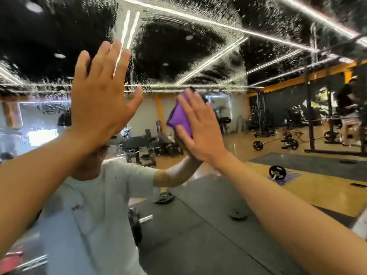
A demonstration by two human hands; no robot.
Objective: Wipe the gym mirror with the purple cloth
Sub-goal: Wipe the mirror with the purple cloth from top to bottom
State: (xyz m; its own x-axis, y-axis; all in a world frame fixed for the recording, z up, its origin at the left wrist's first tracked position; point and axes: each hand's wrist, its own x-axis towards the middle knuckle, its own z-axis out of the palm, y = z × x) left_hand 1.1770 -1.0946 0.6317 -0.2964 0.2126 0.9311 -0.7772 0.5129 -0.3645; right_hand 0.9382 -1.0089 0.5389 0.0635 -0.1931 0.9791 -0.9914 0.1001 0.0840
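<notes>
The gym mirror fills the head view, and its upper half is covered in white spray droplets and streaks. My right hand presses the folded purple cloth flat against the glass at centre, fingers straight. Only the cloth's left part shows past my fingers. My left hand is raised to the left of it, palm toward the mirror with fingers spread and straight, holding nothing. Whether it touches the glass I cannot tell.
The mirror reflects a person in a light grey shirt, weight benches, a barbell on the mat, loose weight plates and a squat rack at right.
</notes>
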